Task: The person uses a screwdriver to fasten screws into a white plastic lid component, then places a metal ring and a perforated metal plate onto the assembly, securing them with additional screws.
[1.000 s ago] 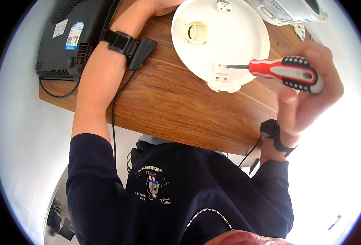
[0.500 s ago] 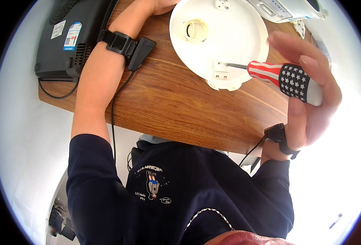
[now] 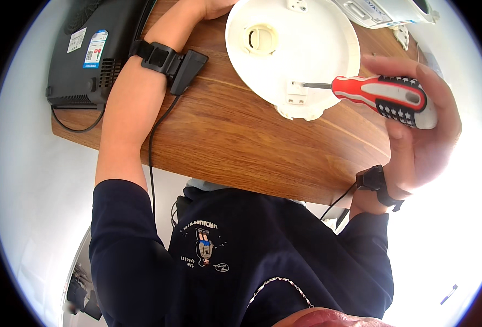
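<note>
My right hand (image 3: 429,131) is closed round the handle end of a screwdriver (image 3: 369,92) with a red, white and black starred grip. Its shaft points left, and the tip meets a small white bracket (image 3: 295,94) inside a round white plastic cover (image 3: 263,73). Near the cover's upper left rim is my left hand (image 3: 216,7), cut off by the top of the picture, so its fingers are hidden. A round, slotted cream-coloured fitting (image 3: 261,40) shows in the cover, with a second small bracket (image 3: 297,5) at the top.
The wooden table (image 3: 224,141) carries a black vented appliance (image 3: 85,60) with a cord on the left. At the upper right stands a whitish container-like appliance (image 3: 383,12), beside a small white plastic part (image 3: 401,36). A cable (image 3: 156,128) trails from the left wrist device.
The screwdriver has turned about its own axis; a red-and-white side of the grip now faces up instead of the stars. My right fingers have shifted round the handle. The left arm stays put.
</note>
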A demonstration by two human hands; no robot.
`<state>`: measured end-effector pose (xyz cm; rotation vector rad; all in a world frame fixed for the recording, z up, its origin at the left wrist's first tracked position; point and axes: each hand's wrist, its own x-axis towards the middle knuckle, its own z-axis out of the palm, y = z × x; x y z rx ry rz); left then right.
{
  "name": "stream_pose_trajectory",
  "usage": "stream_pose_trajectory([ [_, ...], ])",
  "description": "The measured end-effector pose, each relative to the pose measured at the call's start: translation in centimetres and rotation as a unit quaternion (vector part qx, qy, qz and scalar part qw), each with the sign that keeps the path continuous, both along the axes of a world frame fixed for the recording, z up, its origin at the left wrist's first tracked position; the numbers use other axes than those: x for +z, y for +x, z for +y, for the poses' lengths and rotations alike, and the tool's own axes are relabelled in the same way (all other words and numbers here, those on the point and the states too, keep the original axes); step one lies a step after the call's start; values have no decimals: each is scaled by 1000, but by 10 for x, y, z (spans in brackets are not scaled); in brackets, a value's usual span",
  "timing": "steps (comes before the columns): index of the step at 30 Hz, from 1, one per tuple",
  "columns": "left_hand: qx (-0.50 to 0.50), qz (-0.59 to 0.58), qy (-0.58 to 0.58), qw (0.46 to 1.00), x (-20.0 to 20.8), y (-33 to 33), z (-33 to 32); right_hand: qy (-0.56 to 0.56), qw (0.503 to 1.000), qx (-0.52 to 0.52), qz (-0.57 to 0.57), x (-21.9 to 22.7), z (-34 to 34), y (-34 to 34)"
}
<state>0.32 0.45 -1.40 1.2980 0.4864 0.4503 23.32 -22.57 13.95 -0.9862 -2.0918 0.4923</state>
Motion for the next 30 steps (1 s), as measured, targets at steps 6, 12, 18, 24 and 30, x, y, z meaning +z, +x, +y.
stream_pose_trajectory([
  [6, 10, 23, 42, 999, -4, 2, 1, 83, 993, -45, -67, -7, 3, 2],
  [12, 18, 12, 1, 1000, 3, 2, -6, 12, 997, -43, 70, -15, -5, -5],
  [18, 40, 39, 68, 996, -2, -1, -2, 70, 988, -130, -37, -16, -5, -7],
  [24, 37, 28, 95, 994, 11, 6, -12, 6, 996, 28, 87, -10, 12, -3],
  [30, 39, 36, 26, 998, -3, 4, -2, 24, 995, -86, 44, -7, -2, 0],
])
